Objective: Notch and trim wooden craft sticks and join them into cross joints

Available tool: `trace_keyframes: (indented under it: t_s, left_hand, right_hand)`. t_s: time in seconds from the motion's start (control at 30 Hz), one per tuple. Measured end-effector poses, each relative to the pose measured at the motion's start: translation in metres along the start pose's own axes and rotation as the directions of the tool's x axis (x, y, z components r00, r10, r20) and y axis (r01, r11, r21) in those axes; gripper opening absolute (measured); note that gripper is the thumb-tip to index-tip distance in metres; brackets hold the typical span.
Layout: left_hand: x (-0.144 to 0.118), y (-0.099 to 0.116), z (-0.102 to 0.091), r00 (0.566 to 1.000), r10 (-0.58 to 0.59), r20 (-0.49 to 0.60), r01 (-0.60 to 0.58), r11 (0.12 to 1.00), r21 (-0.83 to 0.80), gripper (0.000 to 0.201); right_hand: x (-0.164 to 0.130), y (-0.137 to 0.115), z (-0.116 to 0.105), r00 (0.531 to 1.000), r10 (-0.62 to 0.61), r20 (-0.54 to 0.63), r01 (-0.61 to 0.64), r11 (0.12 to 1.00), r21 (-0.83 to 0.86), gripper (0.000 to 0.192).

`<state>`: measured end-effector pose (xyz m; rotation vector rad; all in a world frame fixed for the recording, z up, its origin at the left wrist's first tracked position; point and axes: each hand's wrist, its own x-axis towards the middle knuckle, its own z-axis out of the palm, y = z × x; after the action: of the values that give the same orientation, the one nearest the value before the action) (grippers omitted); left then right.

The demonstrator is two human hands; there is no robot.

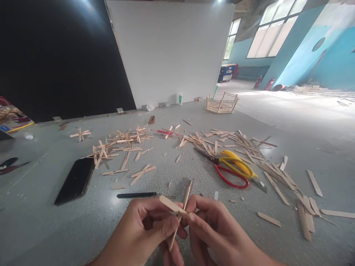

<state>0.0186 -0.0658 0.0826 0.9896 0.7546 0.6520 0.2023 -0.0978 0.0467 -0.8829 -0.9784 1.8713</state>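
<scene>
Head view: two crossed wooden sticks are pinched between the left hand and right hand above the floor's near edge. Judged from this, the crossing should be kept squeezed flat. Scissors lie beyond.

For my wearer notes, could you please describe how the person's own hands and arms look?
Both the left hand and the right hand are bare: no gloves, rings, watch or sleeves show. The wrists and forearms in view are uncovered, and the fingernails are short and unpainted.
</scene>
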Motion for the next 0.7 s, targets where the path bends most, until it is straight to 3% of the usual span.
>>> trace_keyframes:
  t_s: [0.17,0.33,0.43,0.57,0.7]
  left_hand:
    - [-0.009,0.007,-0.001,0.999,-0.003,-0.035,0.009,0.985,0.173,0.032]
    - [-0.004,0.007,-0.008,0.978,0.207,-0.020,-0.184,0.907,0.379,0.015]
    - [0.000,0.006,-0.008,0.977,0.209,-0.039,-0.189,0.939,0.289,0.013]
    - [0.004,-0.001,-0.008,1.000,-0.019,0.008,0.019,1.000,-0.019,0.024]
    - [0.010,-0.011,-0.012,0.999,0.033,0.019,-0.032,0.998,-0.061,0.026]
  right_hand:
    - [-0.004,-0.012,0.004,0.999,0.027,-0.024,-0.027,1.000,0.017,0.050]
    - [-0.005,-0.015,0.003,0.999,0.049,-0.013,-0.049,0.999,0.002,0.053]
    - [-0.007,-0.014,0.002,0.998,0.064,-0.012,-0.064,0.998,-0.009,0.055]
    - [-0.008,-0.014,0.001,0.997,0.071,-0.017,-0.072,0.995,-0.062,0.058]
    - [-0.004,-0.014,0.000,0.997,0.076,-0.010,-0.076,0.990,-0.120,0.062]
